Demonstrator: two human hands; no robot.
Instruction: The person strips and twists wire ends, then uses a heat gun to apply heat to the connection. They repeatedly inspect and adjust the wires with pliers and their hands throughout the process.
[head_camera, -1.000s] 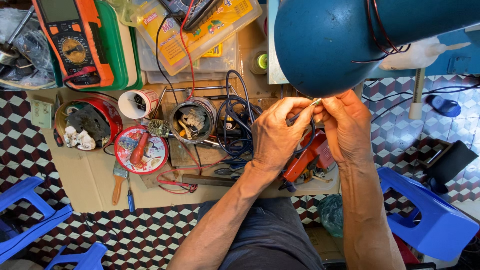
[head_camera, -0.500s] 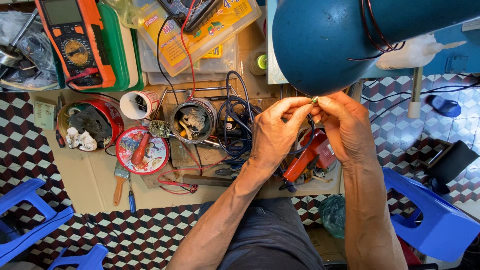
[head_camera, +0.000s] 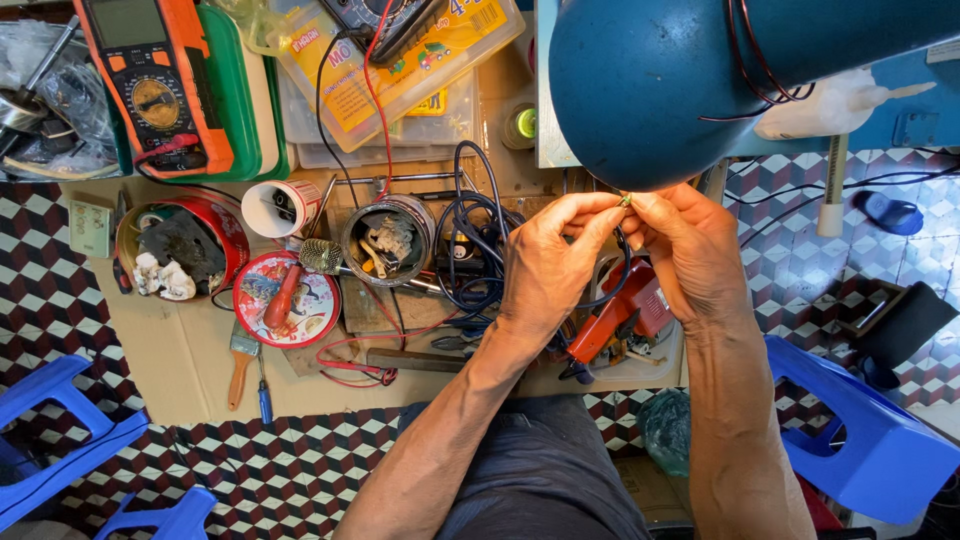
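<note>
My left hand (head_camera: 552, 262) and my right hand (head_camera: 692, 248) meet fingertip to fingertip just under a big blue lamp shade (head_camera: 650, 85). Between the pinched fingers sits a tiny greenish part (head_camera: 626, 200), too small to identify, held by both hands. A dark wire runs down from the fingers toward a red hand tool (head_camera: 615, 322) lying on the low cardboard-covered table (head_camera: 170, 370) below my hands. A tangle of dark blue cable (head_camera: 475, 245) lies left of my left hand.
On the table: an orange multimeter (head_camera: 150, 85) on a green tray, an open tin can (head_camera: 388, 240) with bits, a red round tin (head_camera: 180, 245), a red lid (head_camera: 288, 298), a paper cup (head_camera: 280, 208), a small brush (head_camera: 240, 360). Blue plastic stools (head_camera: 870, 430) (head_camera: 60, 440) flank me on a checkered floor.
The hands have stayed pinched together at the same spot under the lamp; the fingers shifted only slightly around the small part.
</note>
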